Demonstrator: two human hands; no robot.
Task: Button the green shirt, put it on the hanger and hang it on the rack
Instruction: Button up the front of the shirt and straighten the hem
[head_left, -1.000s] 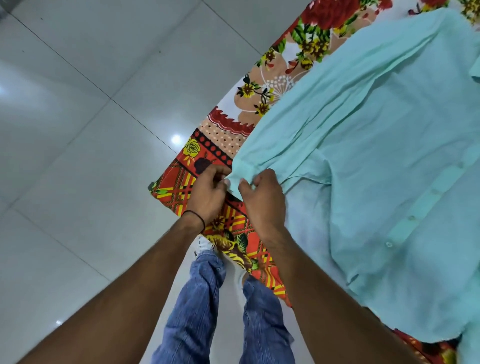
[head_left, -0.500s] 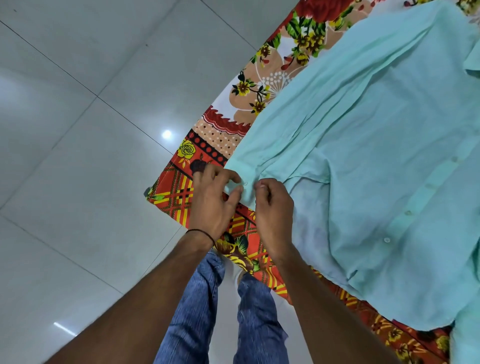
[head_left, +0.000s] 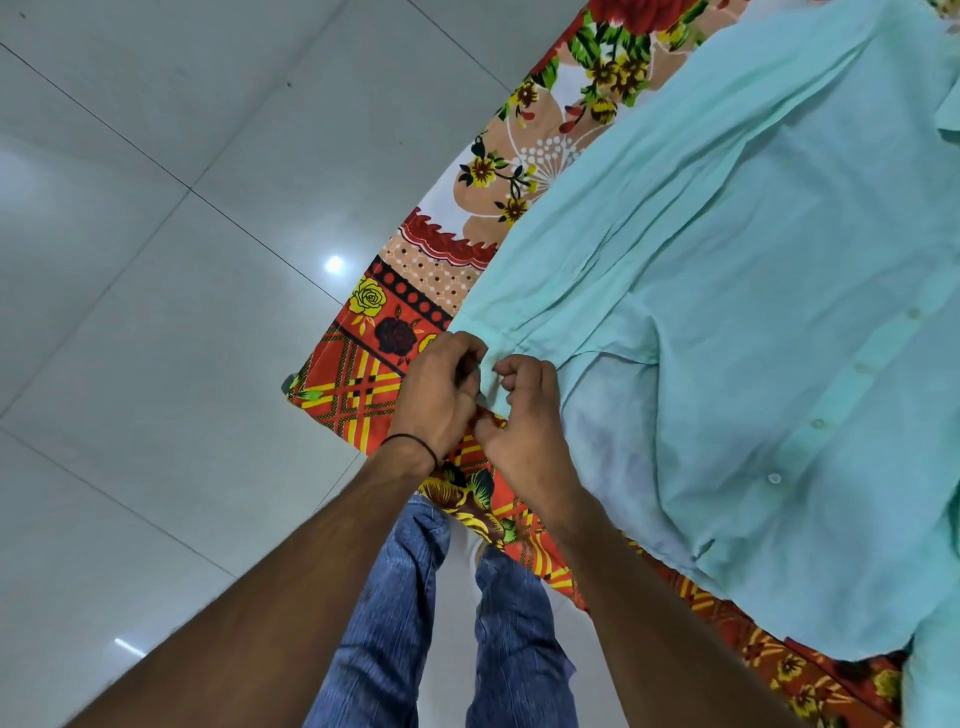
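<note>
Head view, looking down. A pale mint-green, long-sleeved woven shirt (head_left: 753, 338) lies spread flat, front side up, on a floral printed cloth in red, orange and yellow (head_left: 363, 384) that covers a raised surface; I cannot tell whether this is a table or a bed.

The shirt's left-hand sleeve (head_left: 597, 234) runs diagonally along the body of the shirt, and its cuff end (head_left: 506, 332) reaches the near corner of the cloth. A row of small pale buttons (head_left: 774, 478) runs up the front placket, well to the right of the cuff.

My left hand (head_left: 439, 395) and my right hand (head_left: 527, 421) meet at the cuff. Both are curled, with fingers and thumbs pinching the cuff fabric between them, knuckles nearly touching. What the fingertips enclose is hidden by the hands themselves. A thin black thread band (head_left: 415, 447) circles my left wrist, just below the cuff.

Below the shirt, past the cloth's edge, my blue denim trouser legs (head_left: 395, 623) stand on a glossy white tiled floor (head_left: 156, 312), which extends to the shirt's left.
</note>
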